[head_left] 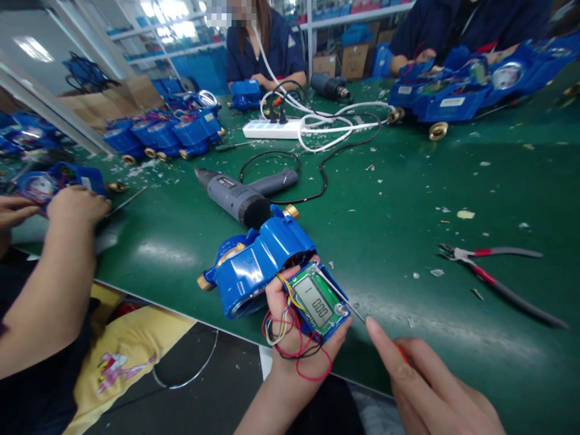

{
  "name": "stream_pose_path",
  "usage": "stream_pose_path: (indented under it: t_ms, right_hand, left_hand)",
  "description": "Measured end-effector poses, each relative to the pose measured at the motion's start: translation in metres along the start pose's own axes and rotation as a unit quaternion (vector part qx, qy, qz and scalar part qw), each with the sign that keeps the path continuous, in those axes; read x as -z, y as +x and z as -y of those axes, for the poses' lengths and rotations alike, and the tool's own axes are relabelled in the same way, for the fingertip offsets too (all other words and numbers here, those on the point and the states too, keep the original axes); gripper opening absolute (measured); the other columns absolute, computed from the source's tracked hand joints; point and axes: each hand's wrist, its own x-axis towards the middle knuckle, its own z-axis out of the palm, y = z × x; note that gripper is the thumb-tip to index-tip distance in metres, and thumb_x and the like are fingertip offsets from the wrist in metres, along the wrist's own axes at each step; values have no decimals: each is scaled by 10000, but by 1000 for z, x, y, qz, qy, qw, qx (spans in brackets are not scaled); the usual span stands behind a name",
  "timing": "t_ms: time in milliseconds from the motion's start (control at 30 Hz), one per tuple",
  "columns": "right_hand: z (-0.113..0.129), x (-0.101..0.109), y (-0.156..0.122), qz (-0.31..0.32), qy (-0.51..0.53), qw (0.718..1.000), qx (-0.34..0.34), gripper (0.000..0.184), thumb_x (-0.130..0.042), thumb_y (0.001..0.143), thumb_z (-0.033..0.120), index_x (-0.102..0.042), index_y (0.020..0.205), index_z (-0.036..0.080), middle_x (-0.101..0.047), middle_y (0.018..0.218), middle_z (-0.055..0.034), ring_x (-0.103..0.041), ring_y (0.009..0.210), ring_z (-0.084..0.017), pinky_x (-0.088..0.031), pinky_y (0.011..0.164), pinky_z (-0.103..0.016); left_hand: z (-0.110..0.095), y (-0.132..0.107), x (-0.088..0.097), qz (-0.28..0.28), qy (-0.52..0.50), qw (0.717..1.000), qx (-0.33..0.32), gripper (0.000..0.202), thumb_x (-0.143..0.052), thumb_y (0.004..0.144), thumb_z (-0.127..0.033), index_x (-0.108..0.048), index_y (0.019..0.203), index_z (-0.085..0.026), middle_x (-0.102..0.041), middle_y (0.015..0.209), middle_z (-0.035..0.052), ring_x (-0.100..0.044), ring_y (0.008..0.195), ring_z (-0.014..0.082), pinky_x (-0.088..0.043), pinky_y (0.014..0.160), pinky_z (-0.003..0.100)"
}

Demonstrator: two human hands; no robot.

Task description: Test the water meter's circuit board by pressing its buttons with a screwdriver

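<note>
My left hand point(301, 347) is closed around a small blue case with a green circuit board point(333, 293) and a grey display point(310, 299) reading digits. Red, black, yellow and white wires point(276, 326) hang from it over my fingers. Just behind it, a blue water meter housing point(254, 266) with brass ends lies on the green table. My right hand point(430, 380) grips a screwdriver point(353, 309); a bit of its orange handle shows between the fingers. The thin shaft reaches across the right side of the board, its tip near the board's upper corner.
A grey heat gun point(240, 196) lies beyond the housing, its cord running to a white power strip point(274, 128). Pliers point(493, 272) with red-grey handles lie at right. Several blue meters point(167, 136) stand at back left. Co-workers' hands point(77, 208) handle meters at left and across the table.
</note>
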Motion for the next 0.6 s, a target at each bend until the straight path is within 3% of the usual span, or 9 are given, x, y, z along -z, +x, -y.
stream_pose_path:
  t_ms: [167,367,533,600]
  right_hand:
    - [-6,-1,3,-24,5,1000,17,614,-301,931,59,-232,1537,127,-568,862,-53,-607,574,-87,-492,496,-163]
    - [-14,14,2,57,84,995,14,537,-334,928,30,-359,1459,111,-572,911,-55,-626,664,-53,-505,623,-99]
    - [-20,18,-4,9,61,998,8,563,-290,905,38,-413,1445,136,-566,890,-47,-581,535,-42,-485,497,-89]
    - [-22,22,-4,21,45,999,5,612,-286,881,23,-400,1465,166,-584,913,-52,-582,528,-56,-498,492,-113]
  left_hand:
    - [3,0,2,10,-11,1000,-3,755,-833,628,-75,-423,1219,-306,-628,1292,53,-654,1149,223,-562,905,295]
    - [4,2,1,18,-26,999,-8,772,-832,627,-65,-426,1223,-341,-631,1317,29,-667,1133,206,-570,896,276]
    - [4,3,2,24,-30,999,-6,752,-823,653,-77,-422,1232,-340,-618,1339,32,-660,1148,211,-576,885,272]
    - [4,4,3,30,-34,999,-4,745,-813,668,-78,-414,1242,-338,-619,1342,35,-650,1164,209,-570,905,277]
